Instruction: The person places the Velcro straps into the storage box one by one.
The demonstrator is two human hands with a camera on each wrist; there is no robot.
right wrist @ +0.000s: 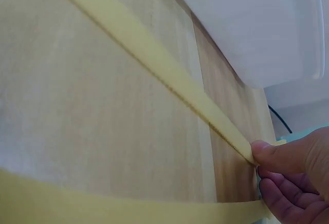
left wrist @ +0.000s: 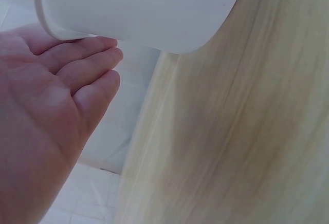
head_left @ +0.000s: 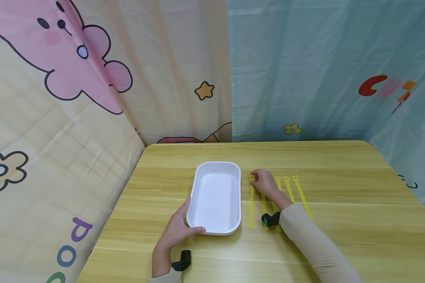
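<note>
A white rectangular tray (head_left: pixel 216 196) stands near the middle of the wooden table. My left hand (head_left: pixel 175 230) holds its near left corner, thumb along the near edge and fingers at the left side. From the left wrist, the fingers (left wrist: pixel 87 67) show beneath the tray's rim (left wrist: pixel 103 35); the thumb is hidden there. Right of the tray, my right hand (head_left: pixel 265 183) pinches the far, slotted end of the leftmost yellow cable strap (head_left: pixel 251 208). The right wrist view shows thumb and index finger on that strap (right wrist: pixel 169 82), with a second yellow strap (right wrist: pixel 128 208) beneath the hand.
Several more yellow straps (head_left: pixel 300 192) lie in a row to the right, partly covered by my right forearm. The table (head_left: pixel 357 188) ends at printed curtains (head_left: pixel 304 70) behind and on the sides. Black wrist cameras (head_left: pixel 182 261) sit on both wrists.
</note>
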